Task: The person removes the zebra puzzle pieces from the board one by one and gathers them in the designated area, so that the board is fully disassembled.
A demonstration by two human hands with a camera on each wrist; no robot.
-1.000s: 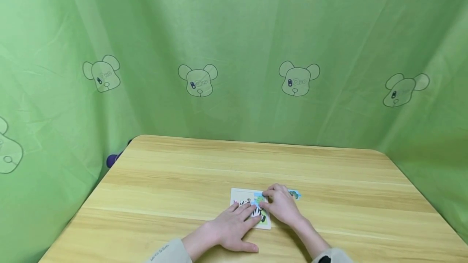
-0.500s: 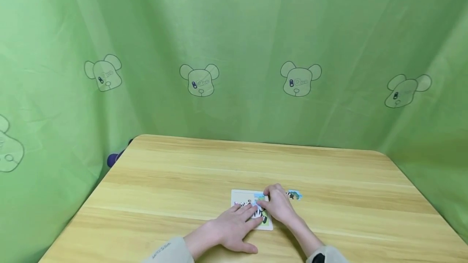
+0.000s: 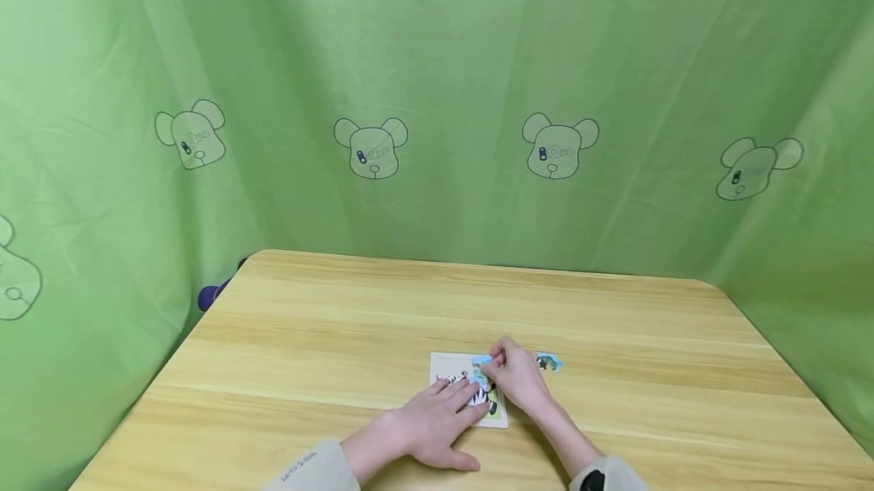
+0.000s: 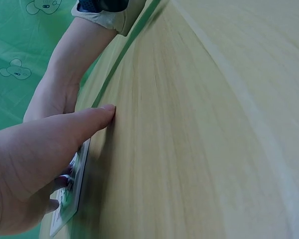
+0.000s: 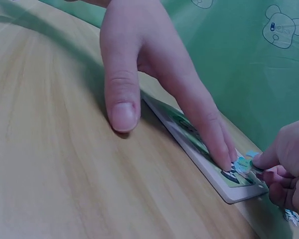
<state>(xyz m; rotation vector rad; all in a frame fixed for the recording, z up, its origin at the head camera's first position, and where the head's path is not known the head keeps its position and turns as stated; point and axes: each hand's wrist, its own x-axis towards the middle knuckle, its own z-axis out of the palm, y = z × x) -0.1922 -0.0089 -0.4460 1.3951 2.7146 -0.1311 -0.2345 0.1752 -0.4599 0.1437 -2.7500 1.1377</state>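
A white-framed zebra puzzle board [image 3: 449, 362] lies flat on the table, below the middle of the head view. Across its lower part rests my left hand [image 3: 440, 426], palm down with fingers spread and thumb held out. My right hand [image 3: 522, 379] is at the board's upper right, pinching a blue-and-green puzzle piece [image 5: 243, 164] between thumb and curled fingers. In the right wrist view that piece sits tilted over the board's corner, beside the left fingertips. Part of the zebra picture is hidden under the left hand.
Another puzzle piece [image 3: 549, 362], blue with dark green, lies on the wooden table [image 3: 328, 324] just right of the right hand. Green curtains [image 3: 451, 58] with bear-head outlines enclose the table. Something purple [image 3: 208, 297] shows beyond the left edge.
My right fingers have drawn up slightly and curled more, and the pinched puzzle piece has shifted a little to the left and tilted. The left hand stays in place on the board.
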